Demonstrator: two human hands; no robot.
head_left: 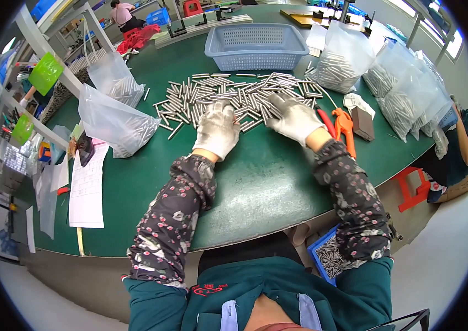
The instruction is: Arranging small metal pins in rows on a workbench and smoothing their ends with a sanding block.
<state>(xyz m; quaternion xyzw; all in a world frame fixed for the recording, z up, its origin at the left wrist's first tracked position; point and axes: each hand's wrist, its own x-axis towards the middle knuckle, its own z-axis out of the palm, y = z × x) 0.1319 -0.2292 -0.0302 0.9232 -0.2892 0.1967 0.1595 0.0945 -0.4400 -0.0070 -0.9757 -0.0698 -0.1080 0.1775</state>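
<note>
Many short metal pins [178, 102] lie in a loose spread across the green table [151, 193]. My left hand [217, 131], in a white work glove with greyed fingertips, rests on the near edge of the pins, fingers laid forward over them. To its right, my right hand [293, 118], gloved alike, reaches over the pins with its fingers stretched inward and the thumb apart. No pin shows clearly gripped in either hand. Beside the right wrist lie an orange-handled tool [344, 128], a red-handled tool [326, 121] and a brown block [362, 122].
Behind the pins stands a blue-grey plastic basket [256, 62]. Clear bags of pins stand left [118, 124] and right [340, 60], with several more farther right. Papers [87, 187] lie at left. A blue bin of pins [330, 256] sits below the table. A co-worker [457, 143] is at right.
</note>
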